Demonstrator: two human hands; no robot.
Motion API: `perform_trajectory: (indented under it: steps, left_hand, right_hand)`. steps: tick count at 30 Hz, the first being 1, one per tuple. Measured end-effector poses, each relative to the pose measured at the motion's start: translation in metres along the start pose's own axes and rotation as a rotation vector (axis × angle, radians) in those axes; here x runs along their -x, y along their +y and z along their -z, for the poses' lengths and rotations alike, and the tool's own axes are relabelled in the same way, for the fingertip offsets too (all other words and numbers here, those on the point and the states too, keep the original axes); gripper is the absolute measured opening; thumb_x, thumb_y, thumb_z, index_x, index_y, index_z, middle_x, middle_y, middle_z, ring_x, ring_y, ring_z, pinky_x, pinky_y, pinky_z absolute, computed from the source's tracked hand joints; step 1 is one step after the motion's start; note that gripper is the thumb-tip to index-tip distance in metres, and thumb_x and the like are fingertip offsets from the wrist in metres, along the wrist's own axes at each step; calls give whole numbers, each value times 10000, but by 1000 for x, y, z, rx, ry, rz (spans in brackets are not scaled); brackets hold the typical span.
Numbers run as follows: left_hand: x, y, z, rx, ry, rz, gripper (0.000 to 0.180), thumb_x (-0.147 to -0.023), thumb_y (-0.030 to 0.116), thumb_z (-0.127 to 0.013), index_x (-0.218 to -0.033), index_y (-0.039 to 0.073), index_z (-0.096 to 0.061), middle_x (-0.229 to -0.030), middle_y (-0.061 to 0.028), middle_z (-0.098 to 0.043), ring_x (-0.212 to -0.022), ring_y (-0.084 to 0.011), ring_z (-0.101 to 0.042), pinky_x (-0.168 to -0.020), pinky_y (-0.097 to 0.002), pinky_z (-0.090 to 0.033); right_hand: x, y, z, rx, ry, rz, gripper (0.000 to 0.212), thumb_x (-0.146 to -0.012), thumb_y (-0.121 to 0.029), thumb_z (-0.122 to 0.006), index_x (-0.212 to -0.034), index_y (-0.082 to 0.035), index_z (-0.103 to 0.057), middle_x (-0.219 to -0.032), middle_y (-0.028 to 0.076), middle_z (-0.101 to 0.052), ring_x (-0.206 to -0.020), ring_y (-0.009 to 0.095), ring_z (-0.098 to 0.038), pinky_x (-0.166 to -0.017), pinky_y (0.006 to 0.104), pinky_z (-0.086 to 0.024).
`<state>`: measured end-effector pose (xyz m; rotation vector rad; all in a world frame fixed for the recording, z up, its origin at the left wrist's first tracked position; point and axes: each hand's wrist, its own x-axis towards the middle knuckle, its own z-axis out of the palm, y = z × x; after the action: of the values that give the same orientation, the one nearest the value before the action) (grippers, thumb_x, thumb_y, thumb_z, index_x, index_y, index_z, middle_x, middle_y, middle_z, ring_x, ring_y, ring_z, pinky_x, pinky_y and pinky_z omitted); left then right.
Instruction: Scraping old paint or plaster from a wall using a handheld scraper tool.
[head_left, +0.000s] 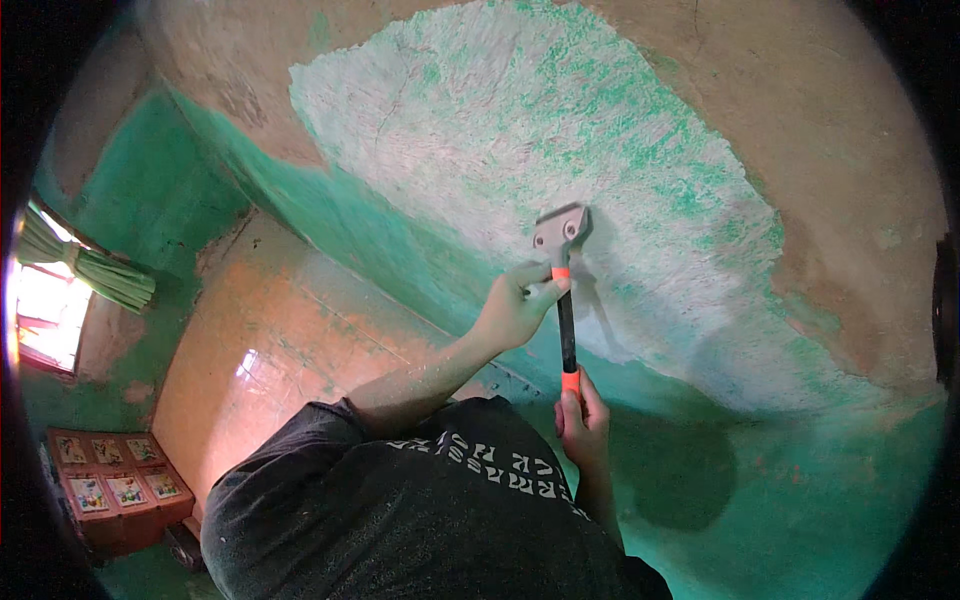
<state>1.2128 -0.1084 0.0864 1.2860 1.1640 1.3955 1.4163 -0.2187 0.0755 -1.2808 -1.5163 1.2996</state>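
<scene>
"Starting with the head view, where's the scraper [567,335]?"

"In front of the wall [480,120], with its metal head [560,240] over the pale patch [430,130], not far from that patch's lower edge. The black handle [568,350] runs down past that edge, over green paint [780,480]."

"And the fingers of the left hand [522,305]?"

"Curled in around the upper orange band [561,273], thumb lying across it. Hardly any gap; they have hold of the scraper."

"The right hand [584,425]?"

"Folded round the lower orange grip [571,382], thumb along it, snug on the scraper too."

"Is the blade touching the wall?"

"I can't tell. A shadow [592,300] falls on the patch just right of the handle."

"Anything else around?"

"A green curtain [110,275] beside a bright window [50,315] at far left. Below them stands a reddish chest of drawers [120,485] with little pictures on its front. A dark shirt [370,500] covers the person's body."
</scene>
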Motion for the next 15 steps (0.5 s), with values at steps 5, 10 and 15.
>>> perform_trajectory:
  steps: [5, 10, 15]
  left_hand:
    - [-16, 33, 12, 12, 41, -119, 301, -985, 299, -696, -1126, 36, -740, -921, -91, -672, -867, -147, -587, -773, -321, -450]
    - [-6, 17, 13, 4, 53, -59, 301, -980, 301, -701, -1108, 32, -744, -923, -95, -666, -867, -157, -588, -766, -331, -451]
    - [-25, 43, 23, -163, -61, -256, 290, -969, 291, -714, -1067, 20, -746, -885, -72, -655, -864, -144, -588, -749, -333, -454]
  right_hand:
    - [-15, -27, -8, -63, -57, 70, 538, -1056, -137, -486, -1564, 1, -371, -691, -27, -483, -545, 49, -438, -502, 217, -369]
    - [-7, -24, 2, -180, -205, -57, 586, -1058, -123, -465, -1608, -18, -293, -716, -4, -500, -513, 66, -441, -478, 223, -379]
    - [-8, -24, 9, -298, -168, -43, 606, -1066, -141, -479, -1628, -54, -269, -731, 4, -506, -514, 65, -428, -479, 230, -373]
